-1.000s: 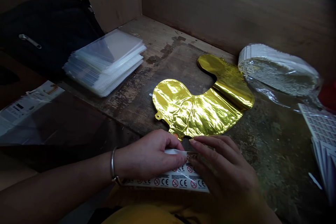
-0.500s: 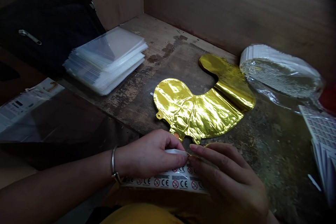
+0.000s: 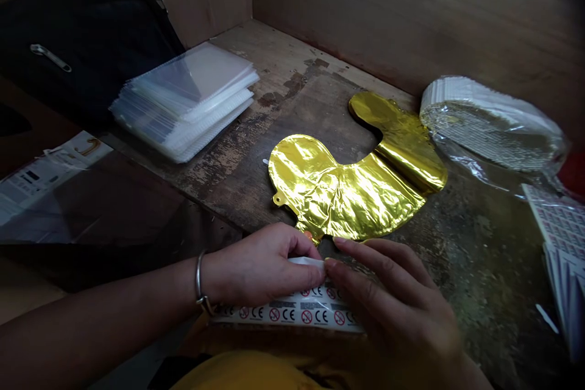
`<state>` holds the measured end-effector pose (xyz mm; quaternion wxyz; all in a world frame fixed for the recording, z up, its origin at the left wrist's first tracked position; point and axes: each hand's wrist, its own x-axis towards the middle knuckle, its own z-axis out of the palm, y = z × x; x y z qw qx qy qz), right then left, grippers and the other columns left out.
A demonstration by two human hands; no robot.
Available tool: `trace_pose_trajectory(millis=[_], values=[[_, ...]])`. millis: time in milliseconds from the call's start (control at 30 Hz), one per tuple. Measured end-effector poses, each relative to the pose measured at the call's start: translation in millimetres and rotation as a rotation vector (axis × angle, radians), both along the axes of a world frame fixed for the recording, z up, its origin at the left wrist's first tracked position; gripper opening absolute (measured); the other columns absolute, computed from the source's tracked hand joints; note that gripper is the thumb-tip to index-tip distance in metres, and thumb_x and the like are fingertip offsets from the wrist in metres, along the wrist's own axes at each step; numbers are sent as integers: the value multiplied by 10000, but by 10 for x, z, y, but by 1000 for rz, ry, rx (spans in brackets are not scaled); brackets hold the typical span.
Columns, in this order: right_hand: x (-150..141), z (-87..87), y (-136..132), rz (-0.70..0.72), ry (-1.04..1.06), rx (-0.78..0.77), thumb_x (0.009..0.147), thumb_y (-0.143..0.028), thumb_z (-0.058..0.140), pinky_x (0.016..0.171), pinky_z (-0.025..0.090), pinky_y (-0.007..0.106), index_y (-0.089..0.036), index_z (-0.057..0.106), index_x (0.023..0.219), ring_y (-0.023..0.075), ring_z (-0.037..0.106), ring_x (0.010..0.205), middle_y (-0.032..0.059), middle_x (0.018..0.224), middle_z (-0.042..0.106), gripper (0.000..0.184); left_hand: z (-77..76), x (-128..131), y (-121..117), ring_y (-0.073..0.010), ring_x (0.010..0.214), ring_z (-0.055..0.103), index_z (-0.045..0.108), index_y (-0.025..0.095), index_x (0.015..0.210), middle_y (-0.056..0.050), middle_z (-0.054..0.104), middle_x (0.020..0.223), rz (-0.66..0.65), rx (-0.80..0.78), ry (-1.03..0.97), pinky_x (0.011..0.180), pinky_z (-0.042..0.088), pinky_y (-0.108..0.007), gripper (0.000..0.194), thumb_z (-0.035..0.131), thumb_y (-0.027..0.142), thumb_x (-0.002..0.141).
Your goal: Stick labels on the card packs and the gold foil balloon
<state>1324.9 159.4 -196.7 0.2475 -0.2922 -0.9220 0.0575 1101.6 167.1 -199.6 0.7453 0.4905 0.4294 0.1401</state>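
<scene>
The worn-edged wooden bench top [image 3: 320, 103] lay ahead of both hands, boxed in by plain wooden walls [image 3: 388, 12] beyond them. A black fabric bag [image 3: 82, 42] sat well beyond and left of the left hand. A printed white leaflet [image 3: 46, 189] lay left of that hand, under a dark glossy surface.

A deflated, crumpled gold foil balloon [image 3: 347, 195], curved in outline, lay flat on the bench directly beyond the hands, with its lower edge almost at the right hand's fingers. A stack of clear plastic sleeves [image 3: 183, 109] stood beyond the left hand and left of the balloon. Well right of the grip were a round bundle of white material in clear plastic wrap [image 3: 489, 128] and a fanned pile of printed label sheets [image 3: 560, 225]. A yellow garment [image 3: 242, 375] showed just below the hands.

The left hand [image 3: 260, 268], wearing a silver bangle [image 3: 198, 277], was closed in a firm pinch on a long white strip of labels [image 3: 292, 312] printed with CE marks and prohibition symbols. The strip lay across the space below both hands, its upper edge lifted in a pale curled flap [image 3: 306, 262]. The right hand [image 3: 393, 304] was curled over the strip's right portion, its fingertips [image 3: 329, 263] on the flap. Whether that hand actually gripped the strip could not be determined.
</scene>
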Motion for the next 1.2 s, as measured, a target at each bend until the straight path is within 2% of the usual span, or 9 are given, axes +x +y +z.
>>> trace_pose_trajectory(millis=[100, 300, 400, 500, 600, 767, 967, 1200], values=[[19, -3, -11, 16, -3, -16, 825, -133, 611, 822, 531, 410, -199, 663, 1155, 254, 570, 1035, 107, 1227, 655, 340, 17, 0, 8, -96, 606, 398, 596, 138, 796, 28, 494, 691, 2, -22, -16, 554, 341, -206, 236, 574, 371, 822], [-21, 47, -10, -10, 108, -161, 776, -69, 646, 787, 538, 363, -192, 691, 968, 230, 583, 994, 100, 1156, 672, 232, 28, -2, 21, -94, 612, 417, 599, 140, 820, 28, 508, 701, -18, -44, -34, 550, 338, -197, 228, 584, 367, 823], [-36, 81, -1, -131, 201, -259, 770, -79, 658, 800, 536, 358, -172, 652, 1022, 218, 592, 999, 113, 1143, 644, 268, 9, -2, 24, -96, 612, 423, 617, 133, 852, 19, 532, 717, -18, -30, 2, 541, 337, -201, 269, 587, 399, 823], [-56, 109, 24, -116, 159, -305, 792, -113, 662, 793, 541, 348, -161, 656, 1054, 208, 597, 980, 107, 1084, 664, 267, -2, 0, 27, -95, 607, 412, 628, 130, 850, 21, 523, 704, -33, 7, 19, 540, 337, -202, 276, 577, 401, 828], [-74, 102, 50, -43, 168, -287, 785, -69, 655, 736, 555, 323, -173, 695, 974, 192, 606, 914, 89, 1006, 700, 220, 1, 2, 28, -96, 613, 414, 633, 131, 828, 24, 514, 699, -31, 30, 13, 552, 345, -202, 248, 578, 373, 823], [-52, 42, 60, 18, 142, -182, 761, -41, 655, 723, 564, 350, -179, 710, 984, 210, 621, 897, 97, 1029, 722, 268, 10, -7, 25, -99, 617, 423, 626, 136, 826, 21, 521, 707, -27, 35, 15, 557, 351, -205, 238, 567, 366, 827], [-120, 65, 71, -51, 198, -193, 760, -45, 656, 730, 575, 340, -169, 688, 1047, 208, 648, 916, 116, 1076, 710, 314, -1, -7, 22, -91, 591, 387, 616, 132, 814, 31, 490, 668, -30, 21, 1, 530, 333, -200, 217, 560, 342, 825], [-62, 33, 84, 37, 108, -158, 783, -71, 643, 724, 575, 356, -180, 703, 1044, 209, 645, 886, 111, 1077, 722, 289, -18, -14, 19, -97, 621, 412, 609, 140, 803, 26, 506, 699, -16, 38, 13, 560, 351, -203, 210, 566, 345, 822]])
